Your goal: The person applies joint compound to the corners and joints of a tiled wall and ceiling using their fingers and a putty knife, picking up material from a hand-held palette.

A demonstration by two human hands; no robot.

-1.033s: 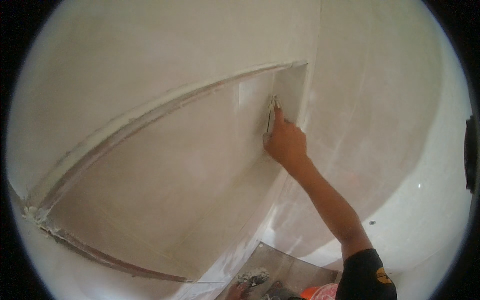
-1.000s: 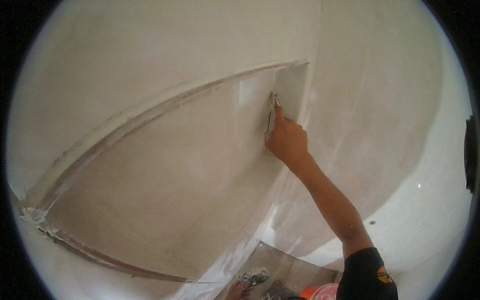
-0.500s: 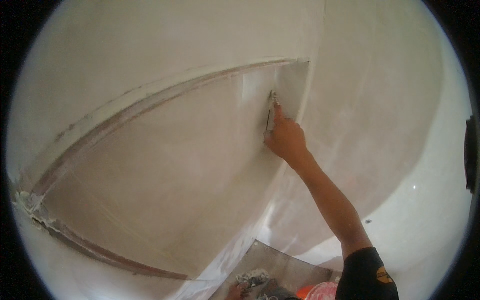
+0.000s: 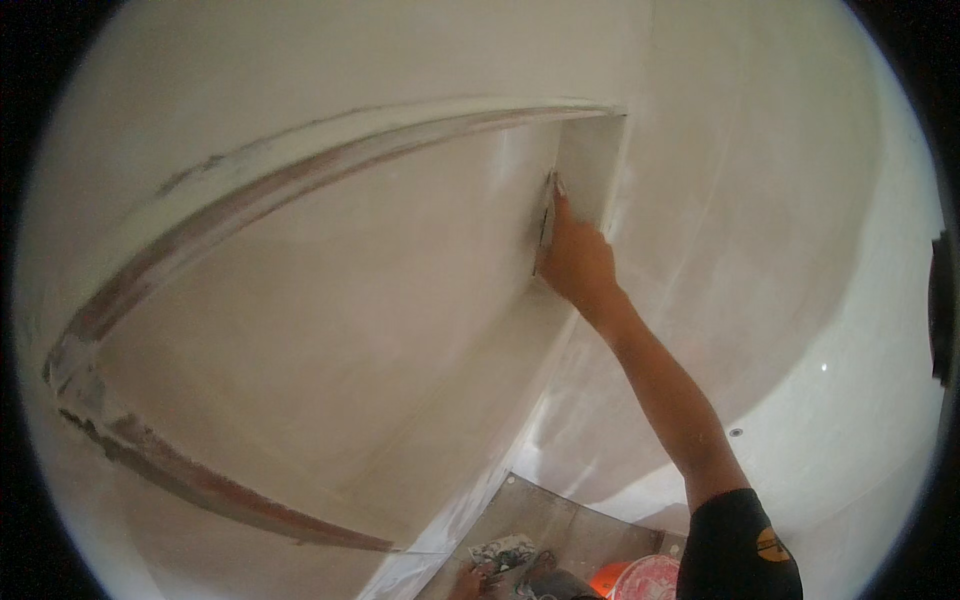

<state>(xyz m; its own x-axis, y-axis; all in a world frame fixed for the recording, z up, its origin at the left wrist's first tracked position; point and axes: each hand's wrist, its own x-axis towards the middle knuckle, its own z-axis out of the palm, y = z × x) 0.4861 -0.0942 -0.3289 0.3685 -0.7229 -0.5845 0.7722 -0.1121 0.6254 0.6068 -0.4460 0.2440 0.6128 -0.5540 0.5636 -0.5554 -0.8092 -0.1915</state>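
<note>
My right hand (image 4: pixel 578 255) reaches up into a wall recess. Its fingers are wrapped round a thin, flat putty knife (image 4: pixel 544 235), with the index finger stretched along it. The blade shows nearly edge-on, against the inner corner where the recess's back panel (image 4: pixel 330 290) meets its narrow right side face (image 4: pixel 588 160). At the bottom edge, only part of my left hand (image 4: pixel 468 582) shows, closed beside a flat piece carrying lumpy whitish putty (image 4: pixel 502 550). That piece's exact kind is hard to make out.
A curved, rough brownish edge (image 4: pixel 270 190) borders the recess above, and another (image 4: pixel 230 500) below. They meet at a rough corner (image 4: pixel 75 375) on the left. Low down lie a grey-brown board (image 4: pixel 565 522) and a pinkish-white smeared bucket (image 4: pixel 645 578), with something orange (image 4: pixel 606 578) beside it.
My view has shifted slightly. My right hand, with the putty knife, stays at the inner corner, turned a little. The whitish lump formerly at its fingertip now barely shows.
</note>
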